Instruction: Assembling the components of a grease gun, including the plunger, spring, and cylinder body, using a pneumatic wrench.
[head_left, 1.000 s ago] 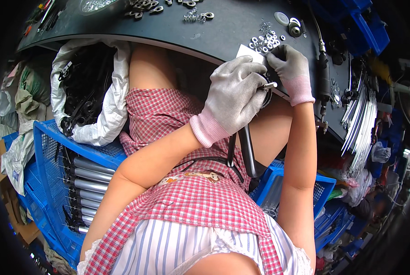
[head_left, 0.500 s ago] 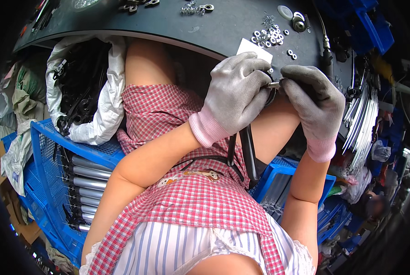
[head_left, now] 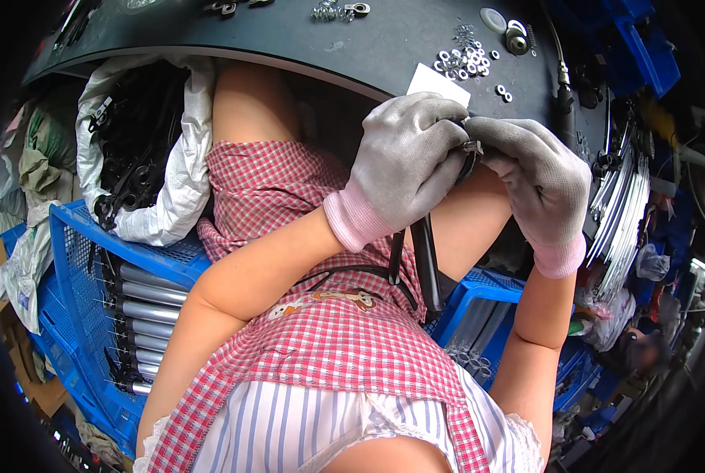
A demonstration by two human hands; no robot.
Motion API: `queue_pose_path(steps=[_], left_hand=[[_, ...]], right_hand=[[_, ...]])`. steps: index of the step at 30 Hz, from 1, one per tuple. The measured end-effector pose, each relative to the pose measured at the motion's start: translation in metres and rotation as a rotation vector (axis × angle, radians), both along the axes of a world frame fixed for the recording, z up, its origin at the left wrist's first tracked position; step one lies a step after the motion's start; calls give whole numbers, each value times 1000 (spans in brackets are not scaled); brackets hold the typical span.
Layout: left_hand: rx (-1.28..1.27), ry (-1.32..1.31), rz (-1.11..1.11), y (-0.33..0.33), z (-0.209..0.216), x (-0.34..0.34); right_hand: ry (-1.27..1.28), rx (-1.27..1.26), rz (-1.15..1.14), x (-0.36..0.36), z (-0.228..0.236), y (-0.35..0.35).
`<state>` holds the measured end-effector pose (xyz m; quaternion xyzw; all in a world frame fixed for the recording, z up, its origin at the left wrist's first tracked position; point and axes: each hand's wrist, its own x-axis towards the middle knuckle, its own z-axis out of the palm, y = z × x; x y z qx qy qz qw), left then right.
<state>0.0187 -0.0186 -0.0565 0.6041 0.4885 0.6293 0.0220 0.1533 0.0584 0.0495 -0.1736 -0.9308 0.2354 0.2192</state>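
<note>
Above the lap in the head view, close to the bench [head_left: 368, 67] edge, the gloved left hand [head_left: 407, 165] is keeping its fingers curled shut around a dark part [head_left: 469, 163] whose short metal end [head_left: 472, 147] is poking out toward the right. The right hand [head_left: 537, 169] is bending its index finger and thumb in at that end, nearly together; whether they are pinching anything cannot be told. The left glove is hiding most of the dark part, while a black bar [head_left: 425, 264] is showing beneath it. Just beyond the hands, a white card [head_left: 440, 83] is lying at the bench edge, with a cluster of washers [head_left: 464, 63] sitting near it. Leftward, a white sack [head_left: 191, 169] is holding black parts, and a blue crate [head_left: 62, 236] is carrying silvery tubes [head_left: 149, 314].
</note>
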Motion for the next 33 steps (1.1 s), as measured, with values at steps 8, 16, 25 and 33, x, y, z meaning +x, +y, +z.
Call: queue_pose_path(steps=[8,16,25,33], left_hand=[[-29,13,53,-1,-4,0],[-66,34,40,-3,4,2],[-63,32,53,-4,2,0],[-65,-3,73,-6,-1,0]], right_hand=[[-242,226,16,-3,8,9],[237,-268,-205,14,-10,5],[223,-318,-228,25,-42,-18],[367,-472,113,57,-78,4]])
